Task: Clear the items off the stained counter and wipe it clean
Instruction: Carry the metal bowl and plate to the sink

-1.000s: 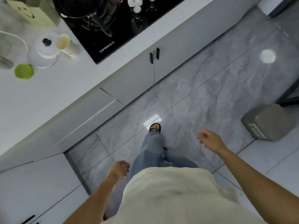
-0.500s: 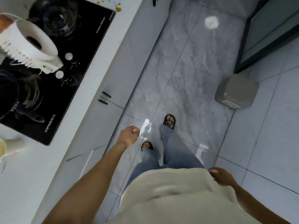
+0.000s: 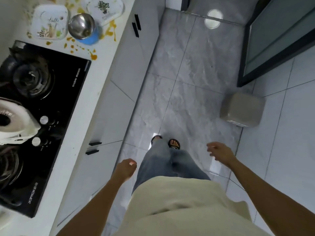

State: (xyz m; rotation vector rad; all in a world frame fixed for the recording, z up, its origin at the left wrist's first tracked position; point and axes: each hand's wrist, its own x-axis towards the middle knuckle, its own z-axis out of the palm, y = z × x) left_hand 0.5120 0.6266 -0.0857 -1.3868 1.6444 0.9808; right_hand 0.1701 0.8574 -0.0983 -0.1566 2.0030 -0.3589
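Note:
The white counter (image 3: 105, 68) runs along the left, with orange-yellow stains (image 3: 93, 56) at its far end. On the stained part stand a steel bowl with a blue outside (image 3: 83, 28), a white square plate with a leaf print (image 3: 49, 22) and a second printed tray (image 3: 105, 9). My left hand (image 3: 126, 168) hangs over the floor beside the cabinets, fingers curled, holding nothing. My right hand (image 3: 219, 152) is out to the right, fingers loosely spread, empty. Both hands are well short of the stained area.
A black gas hob (image 3: 42, 116) fills the near counter, with a white paper roll (image 3: 13, 120) on it. A beige bin (image 3: 242, 109) stands on the grey tiled floor at the right. A dark-framed glass door (image 3: 272, 40) is at the far right.
I have walked along the counter; the stained end with bowl and plates has come into view. My right hand swung forward, my left hand dropped back toward my body.

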